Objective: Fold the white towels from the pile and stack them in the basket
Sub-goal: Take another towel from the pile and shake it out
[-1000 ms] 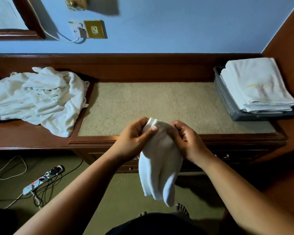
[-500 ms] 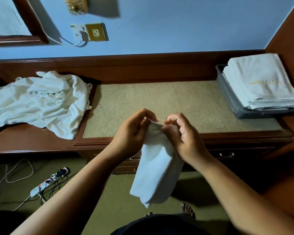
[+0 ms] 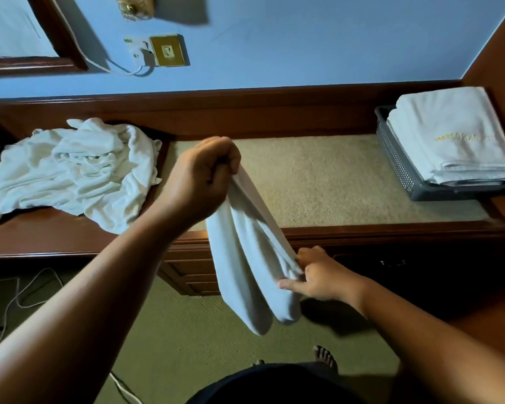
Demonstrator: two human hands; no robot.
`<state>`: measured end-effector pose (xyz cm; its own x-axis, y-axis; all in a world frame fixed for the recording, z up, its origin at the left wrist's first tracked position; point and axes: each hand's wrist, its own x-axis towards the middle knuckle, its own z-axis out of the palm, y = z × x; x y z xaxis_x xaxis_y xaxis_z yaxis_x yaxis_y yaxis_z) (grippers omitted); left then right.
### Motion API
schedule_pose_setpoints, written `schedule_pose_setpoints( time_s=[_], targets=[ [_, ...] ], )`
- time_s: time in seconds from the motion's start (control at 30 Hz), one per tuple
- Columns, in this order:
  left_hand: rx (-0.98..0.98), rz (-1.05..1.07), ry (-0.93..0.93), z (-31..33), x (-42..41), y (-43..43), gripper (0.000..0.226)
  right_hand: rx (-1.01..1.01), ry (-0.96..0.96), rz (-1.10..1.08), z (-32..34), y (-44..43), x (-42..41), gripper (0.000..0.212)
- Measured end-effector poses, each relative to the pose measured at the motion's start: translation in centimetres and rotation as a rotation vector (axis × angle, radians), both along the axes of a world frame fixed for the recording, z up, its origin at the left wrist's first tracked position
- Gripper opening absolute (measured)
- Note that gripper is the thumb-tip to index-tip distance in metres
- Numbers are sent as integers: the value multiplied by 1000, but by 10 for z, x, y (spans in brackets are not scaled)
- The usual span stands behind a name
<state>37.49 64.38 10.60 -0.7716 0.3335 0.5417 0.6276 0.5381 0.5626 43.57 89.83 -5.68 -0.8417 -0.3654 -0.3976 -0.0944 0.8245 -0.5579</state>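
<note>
Two hands, together a moment ago, are now pulling apart: the left hand (image 3: pixel 200 176) is pinching the towel (image 3: pixel 245 258) at its top, the right hand (image 3: pixel 318 275) is pinching its edge lower, stretching it for folding. Far left the pile (image 3: pixel 76 170) is waiting, far right the basket (image 3: pixel 397 158).

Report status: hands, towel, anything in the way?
Left hand grips towel high, right hand pinches its edge lower. Towel hangs before desk, fold unfinished. Basket holds stack; nothing blocking.
</note>
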Motion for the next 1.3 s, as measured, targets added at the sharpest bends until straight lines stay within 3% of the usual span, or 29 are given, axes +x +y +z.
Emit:
schedule_pose_setpoints(
  time_s=[0.2,0.47,0.6,0.73,0.87,1.0,1.07,1.13,1.2,1.3],
  targets=[
    [55,354,-88,-15,-37,-43,26,495,77,-10,-27,57,-15,61],
    [-74,670,-130,-61,-68,-100,33,799,316,-97,-49,117,-23,38],
    [-270,658,-65,-73,-63,-133,17,589,442,-377,-51,132,-23,12],
    [-358,681,-60,-78,-58,-143,9,243,480,-650,-44,131,-32,13],
    [-538,822,-214,-78,-51,-151,6,144,575,-757,-39,140,-35,23],
    [-714,985,-496,-89,-39,-164,18,170,547,-861,-36,146,-40,31],
    [-517,1006,-709,-99,-34,-167,24,192,429,-923,-39,146,-42,23],
    [33,987,-972,-116,-26,-159,28,71,237,-1133,-45,142,-44,21],
    [577,966,-1103,-133,-15,-150,35,-317,48,-1412,-52,128,-44,23],
    [1194,878,-1069,-154,-10,-143,41,-786,-39,-1620,-46,109,-43,28]
  ],
)
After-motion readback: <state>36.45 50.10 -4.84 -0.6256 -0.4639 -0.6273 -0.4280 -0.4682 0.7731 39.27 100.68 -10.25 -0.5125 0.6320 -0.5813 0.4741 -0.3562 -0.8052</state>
